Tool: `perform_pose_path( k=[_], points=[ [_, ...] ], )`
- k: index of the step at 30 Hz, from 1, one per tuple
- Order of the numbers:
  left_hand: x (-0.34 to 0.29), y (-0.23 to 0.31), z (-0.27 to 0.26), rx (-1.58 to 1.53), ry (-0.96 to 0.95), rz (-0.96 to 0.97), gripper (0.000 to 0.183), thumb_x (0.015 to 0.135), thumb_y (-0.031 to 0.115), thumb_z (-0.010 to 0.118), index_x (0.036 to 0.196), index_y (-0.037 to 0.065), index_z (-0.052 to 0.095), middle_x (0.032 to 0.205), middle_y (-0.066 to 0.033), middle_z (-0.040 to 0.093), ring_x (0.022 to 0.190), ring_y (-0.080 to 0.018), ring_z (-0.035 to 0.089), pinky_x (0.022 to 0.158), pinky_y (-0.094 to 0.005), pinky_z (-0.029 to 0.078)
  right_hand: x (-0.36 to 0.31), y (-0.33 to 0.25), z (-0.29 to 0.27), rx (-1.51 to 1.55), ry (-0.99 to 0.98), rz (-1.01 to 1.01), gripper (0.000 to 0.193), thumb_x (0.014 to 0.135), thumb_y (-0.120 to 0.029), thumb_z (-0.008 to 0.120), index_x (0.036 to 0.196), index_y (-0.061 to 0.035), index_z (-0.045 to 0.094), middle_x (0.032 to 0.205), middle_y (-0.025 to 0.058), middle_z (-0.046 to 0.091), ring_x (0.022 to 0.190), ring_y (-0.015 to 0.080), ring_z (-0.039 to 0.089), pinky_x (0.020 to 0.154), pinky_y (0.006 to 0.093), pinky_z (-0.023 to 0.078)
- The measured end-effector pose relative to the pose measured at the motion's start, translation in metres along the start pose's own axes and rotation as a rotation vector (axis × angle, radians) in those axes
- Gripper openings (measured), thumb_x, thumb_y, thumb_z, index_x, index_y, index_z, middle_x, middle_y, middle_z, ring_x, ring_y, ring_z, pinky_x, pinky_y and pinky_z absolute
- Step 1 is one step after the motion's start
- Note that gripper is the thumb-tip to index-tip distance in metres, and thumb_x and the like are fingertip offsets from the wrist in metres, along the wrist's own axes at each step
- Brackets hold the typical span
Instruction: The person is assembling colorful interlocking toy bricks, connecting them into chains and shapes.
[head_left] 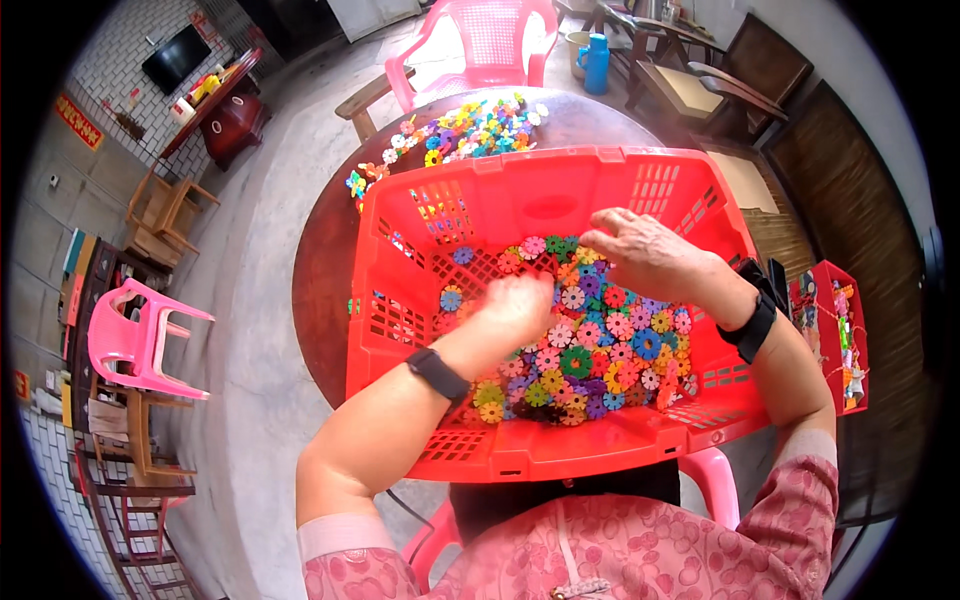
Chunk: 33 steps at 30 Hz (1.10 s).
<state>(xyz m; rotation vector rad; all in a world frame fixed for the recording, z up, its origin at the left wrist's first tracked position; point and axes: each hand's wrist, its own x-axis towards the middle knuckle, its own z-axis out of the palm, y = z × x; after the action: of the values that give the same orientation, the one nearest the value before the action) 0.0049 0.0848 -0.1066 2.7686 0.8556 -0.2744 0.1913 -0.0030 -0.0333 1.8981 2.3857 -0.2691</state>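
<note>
A large red plastic basket (545, 460) with slotted walls sits in front of me. Many colourful flower-shaped plastic pieces (577, 361) cover much of its floor, in pink, yellow, blue, green and purple. Over the left-centre of the pile hangs my left hand (520, 308), slightly blurred, with its fingers curled in; whatever they may hold is hidden. My right hand (645, 250) is above the pile's far right part, palm down, fingers bent but apart, with nothing visible in them. Each wrist wears a black band.
The basket rests partly on a round brown table (325, 290), where another heap of plastic pieces (470, 132) lies beyond it. A pink chair (490, 50) stands behind the table. At right is a red box (850, 345) of small items; a blue flask (595, 65) stands farther back.
</note>
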Motion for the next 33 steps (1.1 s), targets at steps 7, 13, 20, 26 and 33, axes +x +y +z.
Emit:
perform_pose_path(
  k=[7,13,20,26,33],
  points=[
    [0.003,-0.004,-0.034,-0.164,0.119,0.016,0.028,0.078,0.015,0.061,0.103,0.003,0.055,0.092,-0.021,0.066,0.09,-0.0392,0.064,0.079,-0.0482,0.051,-0.007,0.016,-0.01,0.1,0.532,-0.034,0.044,0.088,-0.019,0.063,0.126,-0.0055,0.047,0.12,0.0181,0.05,0.112,0.0357,0.053,0.089,0.0449,0.046],
    [-0.021,0.005,-0.084,-0.351,0.349,0.259,0.028,0.079,0.011,0.059,0.104,0.002,0.054,0.093,-0.0203,0.065,0.091,-0.0387,0.063,0.078,-0.046,0.051,-0.018,0.027,-0.038,0.246,0.713,0.028,0.031,0.085,-0.02,0.068,0.108,-0.0035,0.055,0.1,0.0155,0.054,0.087,0.0326,0.06,0.075,0.0404,0.049],
    [-0.027,0.031,-0.079,-0.757,0.442,0.494,0.049,0.082,0.022,0.07,0.12,0.002,0.047,0.098,-0.0161,0.062,0.088,-0.0239,0.063,0.079,-0.0346,0.05,-0.023,-0.02,-0.049,0.504,0.756,-0.264,0.022,0.075,-0.008,0.072,0.081,-0.0003,0.053,0.078,0.0126,0.054,0.074,0.028,0.06,0.065,0.0375,0.049],
    [-0.043,0.036,-0.095,-0.831,0.452,0.425,0.026,0.09,0.016,0.063,0.107,0.001,0.053,0.079,-0.0152,0.06,0.073,-0.0254,0.063,0.069,-0.0342,0.05,-0.04,-0.043,-0.064,0.594,0.758,-0.076,0.023,0.083,-0.012,0.067,0.078,0.002,0.051,0.076,0.0152,0.054,0.071,0.0323,0.058,0.064,0.0409,0.046],
    [-0.054,0.033,-0.113,-0.741,0.391,0.465,0.017,0.09,0.013,0.061,0.101,0.001,0.058,0.08,-0.0097,0.063,0.074,-0.0121,0.06,0.066,-0.0307,0.049,-0.033,-0.036,-0.058,1.018,0.559,-0.275,0.026,0.093,-0.015,0.056,0.078,0.0054,0.054,0.063,0.0118,0.057,0.058,0.0181,0.064,0.053,0.032,0.049]
  ],
)
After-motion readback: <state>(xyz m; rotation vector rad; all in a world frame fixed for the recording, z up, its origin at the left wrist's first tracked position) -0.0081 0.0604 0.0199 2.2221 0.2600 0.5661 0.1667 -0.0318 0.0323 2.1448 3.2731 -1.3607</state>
